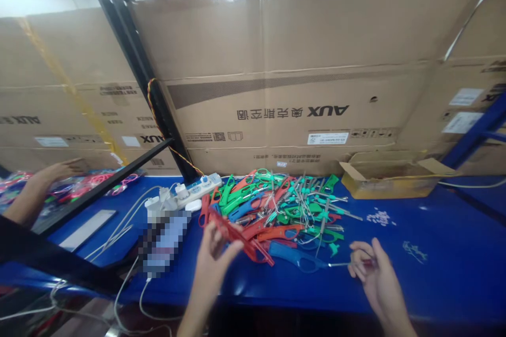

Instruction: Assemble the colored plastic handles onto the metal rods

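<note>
My left hand (215, 255) is closed around a red plastic lighter casing (227, 226), which is tilted above the near left side of a pile. My right hand (369, 268) grips a small screwdriver (340, 264) with a thin metal shaft and what looks like a red handle, partly hidden by the fingers. The shaft points left, toward a blue lighter casing (294, 257) on the table; whether they touch I cannot tell. Behind both hands lies the pile of red, green and blue casings (272, 202), mixed with metal rods and thin wires (310, 195).
A small open cardboard box (391, 181) stands at the back right. Small pale bits (381, 217) lie on the blue table (446, 284). On the left are a white power strip (200, 189), a blurred-out phone (166, 245), cables and a black post (138, 63). Another person's hand (59, 171) is beyond it.
</note>
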{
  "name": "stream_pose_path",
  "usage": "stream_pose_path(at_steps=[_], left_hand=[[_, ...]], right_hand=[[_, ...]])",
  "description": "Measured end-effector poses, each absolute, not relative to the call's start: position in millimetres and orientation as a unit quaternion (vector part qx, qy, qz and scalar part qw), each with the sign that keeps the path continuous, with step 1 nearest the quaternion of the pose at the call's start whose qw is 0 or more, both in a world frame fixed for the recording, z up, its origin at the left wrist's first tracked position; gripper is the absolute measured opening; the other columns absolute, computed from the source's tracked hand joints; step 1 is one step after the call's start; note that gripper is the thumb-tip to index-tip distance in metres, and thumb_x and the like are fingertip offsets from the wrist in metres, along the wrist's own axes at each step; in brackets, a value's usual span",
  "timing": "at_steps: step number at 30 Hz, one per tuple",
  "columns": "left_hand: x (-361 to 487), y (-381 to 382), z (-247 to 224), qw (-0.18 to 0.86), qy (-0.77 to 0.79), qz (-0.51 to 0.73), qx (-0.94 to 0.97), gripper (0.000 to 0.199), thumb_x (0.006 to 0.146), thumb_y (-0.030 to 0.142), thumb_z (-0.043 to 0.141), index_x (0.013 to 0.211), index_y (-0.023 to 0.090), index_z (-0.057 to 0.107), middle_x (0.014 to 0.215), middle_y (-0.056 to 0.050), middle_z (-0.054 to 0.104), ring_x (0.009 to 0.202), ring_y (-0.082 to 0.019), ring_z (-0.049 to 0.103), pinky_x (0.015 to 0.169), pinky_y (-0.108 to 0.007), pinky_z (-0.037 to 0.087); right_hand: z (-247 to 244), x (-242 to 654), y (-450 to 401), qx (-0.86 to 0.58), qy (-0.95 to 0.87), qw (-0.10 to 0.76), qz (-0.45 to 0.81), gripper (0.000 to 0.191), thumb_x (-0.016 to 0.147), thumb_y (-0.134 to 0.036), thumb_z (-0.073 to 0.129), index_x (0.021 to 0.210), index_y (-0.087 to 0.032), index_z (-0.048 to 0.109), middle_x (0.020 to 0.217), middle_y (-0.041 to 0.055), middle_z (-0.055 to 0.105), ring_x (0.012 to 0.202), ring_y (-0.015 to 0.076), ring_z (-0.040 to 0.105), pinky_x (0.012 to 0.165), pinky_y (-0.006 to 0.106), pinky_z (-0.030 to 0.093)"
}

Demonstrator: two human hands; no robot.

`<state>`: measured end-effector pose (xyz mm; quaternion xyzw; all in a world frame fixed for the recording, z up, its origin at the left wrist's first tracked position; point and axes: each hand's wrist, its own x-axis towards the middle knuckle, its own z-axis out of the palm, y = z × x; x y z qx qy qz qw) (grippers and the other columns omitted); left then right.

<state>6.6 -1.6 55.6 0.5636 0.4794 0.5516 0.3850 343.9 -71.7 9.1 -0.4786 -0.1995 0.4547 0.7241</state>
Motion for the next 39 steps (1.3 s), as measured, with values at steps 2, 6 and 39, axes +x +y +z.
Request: stream_pose_path(at_steps=[2, 6, 39], left_hand=[[31, -37, 33, 0.5, 0.445, 0.568, 0.478, 0.08, 0.076, 0.047, 0.084, 0.143, 0.026, 0.046, 0.105, -0.008, 0.074, 0.099, -0.028, 0.073, 0.089, -0.037, 0.058], [75, -69, 4, 0.593, 0.408, 0.569, 0.398, 0.108, 0.069, 0.041, 0.09, 0.156, 0.032, 0.027, 0.11, -0.008, 0.075, 0.103, -0.029, 0.074, 0.096, -0.041, 0.057], [118, 92, 72, 0.036, 0.473, 0.341, 0.812, 0.018, 0.101, 0.027, 0.056, 0.112, 0.019, 0.068, 0.118, -0.011, 0.067, 0.114, -0.027, 0.063, 0.101, -0.042, 0.051]], right_hand=[[8, 343, -70, -0.499, -0.228, 0.711, 0.44, 0.055, 0.083, -0.071, 0.068, 0.084, -0.016, 0.073, 0.051, -0.0048, 0.05, 0.039, 0.0088, 0.041, 0.044, 0.026, 0.046], [7, 340, -67, -0.545, -0.326, 0.651, 0.415, 0.064, 0.082, -0.077, 0.063, 0.096, -0.016, 0.076, 0.068, 0.0046, 0.069, 0.045, 0.0151, 0.055, 0.051, 0.033, 0.053], [-9, 327, -67, -0.631, -0.639, 0.428, 0.1, 0.026, 0.1, -0.052, 0.056, 0.098, -0.028, 0.068, 0.086, 0.0007, 0.068, 0.078, 0.0177, 0.068, 0.072, 0.024, 0.053]])
